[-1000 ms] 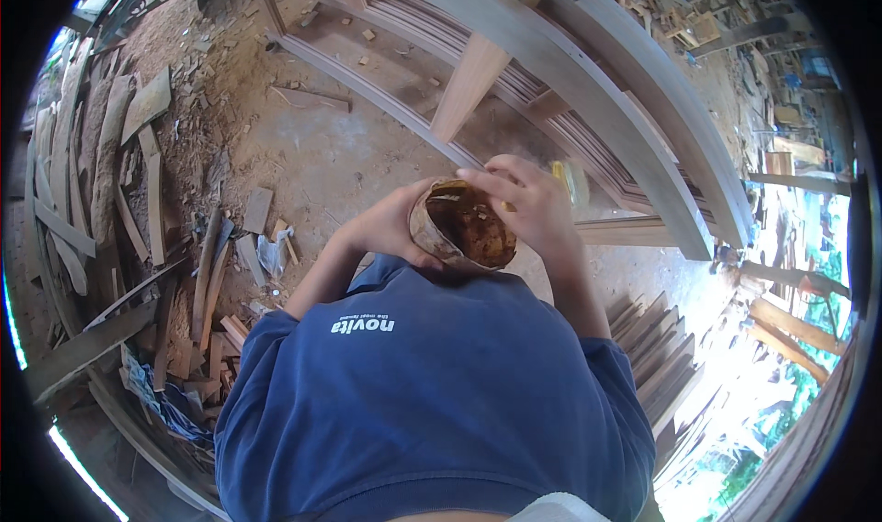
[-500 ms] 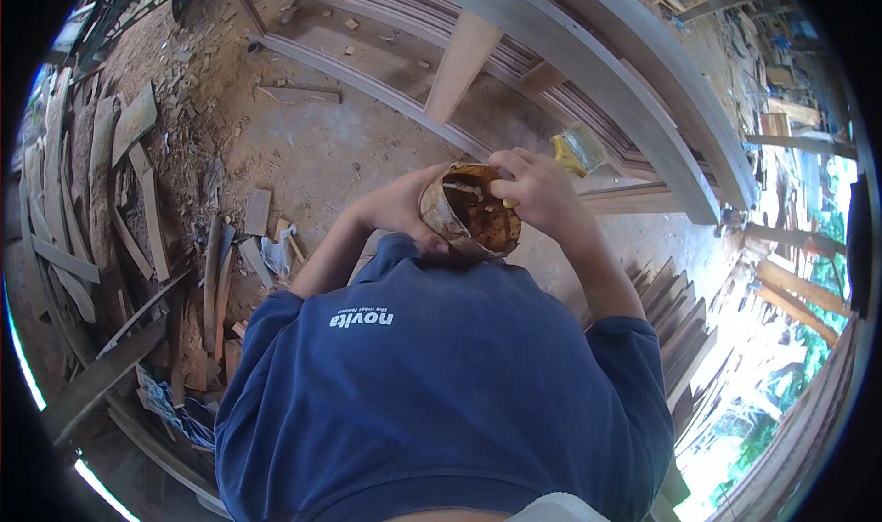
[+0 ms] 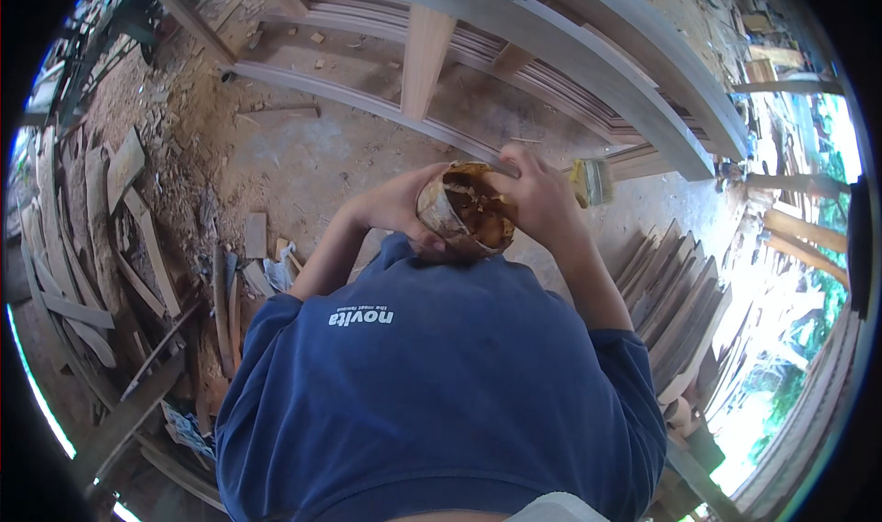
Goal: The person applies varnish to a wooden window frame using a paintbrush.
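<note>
Held close against my chest is a round, stained tin can (image 3: 443, 213), tilted so its opening faces up toward me. Brown, wet-looking residue coats its inside. My left hand (image 3: 397, 206) is wrapped round the can's left side, thumb at the near wall. My right hand (image 3: 544, 197), closed on a paintbrush (image 3: 595, 182) with a yellow handle, has its fingers over the can's right rim and partly inside. The pale bristles point away from the can, to the right. The handle's far end is hidden by the hand and the can.
A large wooden frame (image 3: 427, 58) with crosspieces stretches across the far side, close beyond my hands. Scrap boards (image 3: 101, 219) are piled at left. More wooden slats (image 3: 675, 292) stand in a row at right. Wood chips (image 3: 175, 108) litter the dirt floor.
The brush has swung so its bristles sit lower and further right. My right fingers reach deeper over the can's rim. My view has shifted, moving the wooden frame leftward in the picture.
</note>
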Action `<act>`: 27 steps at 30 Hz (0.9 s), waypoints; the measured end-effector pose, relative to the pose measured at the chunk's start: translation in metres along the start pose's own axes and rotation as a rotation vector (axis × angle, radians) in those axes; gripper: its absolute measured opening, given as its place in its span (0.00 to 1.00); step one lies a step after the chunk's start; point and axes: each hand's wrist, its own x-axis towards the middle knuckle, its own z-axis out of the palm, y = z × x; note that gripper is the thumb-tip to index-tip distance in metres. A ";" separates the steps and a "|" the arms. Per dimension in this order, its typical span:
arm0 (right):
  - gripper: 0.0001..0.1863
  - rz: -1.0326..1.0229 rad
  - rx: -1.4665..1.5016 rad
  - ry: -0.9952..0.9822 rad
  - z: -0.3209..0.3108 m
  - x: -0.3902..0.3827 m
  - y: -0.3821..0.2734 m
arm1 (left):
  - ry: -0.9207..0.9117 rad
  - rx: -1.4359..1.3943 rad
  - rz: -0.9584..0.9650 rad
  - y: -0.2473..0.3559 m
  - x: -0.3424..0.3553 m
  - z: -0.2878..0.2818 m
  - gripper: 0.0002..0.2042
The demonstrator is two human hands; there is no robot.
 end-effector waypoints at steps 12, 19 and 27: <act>0.13 -0.152 0.013 0.162 -0.002 -0.078 0.079 | -0.214 -0.011 -0.149 0.007 0.087 0.047 0.52; 0.13 -0.001 0.139 0.317 0.003 -0.134 0.102 | -0.285 0.085 -0.232 0.010 0.126 0.077 0.52; 0.15 0.193 0.343 0.697 0.004 -0.181 0.110 | -0.299 0.169 -0.423 0.036 0.159 0.113 0.49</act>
